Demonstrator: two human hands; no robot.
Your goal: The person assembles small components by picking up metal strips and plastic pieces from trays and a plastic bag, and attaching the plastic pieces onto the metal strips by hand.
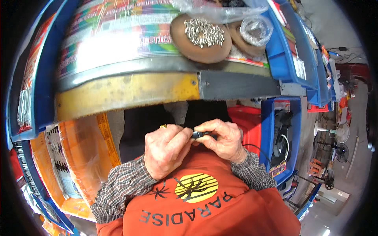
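In front of my chest my two hands meet at a small black piece (197, 135) with a pale, shiny spot on it. Its exact kind is hard to make out. The fingertips of my left hand (164, 148) pinch its left end. My right hand (226, 143) grips the other end between thumb and fingers, which hide part of it. A thin black cord (254, 147) shows beside my right wrist; whether it joins the piece cannot be seen.
A brown dish of small metal parts (204, 33) sits on the bench, next to a plastic-wrapped roll (256, 30). The bench's yellow edge (130, 91) runs ahead of my hands. At right is a blue bin (267, 118) of black items; at left, an orange-lined box (84, 145).
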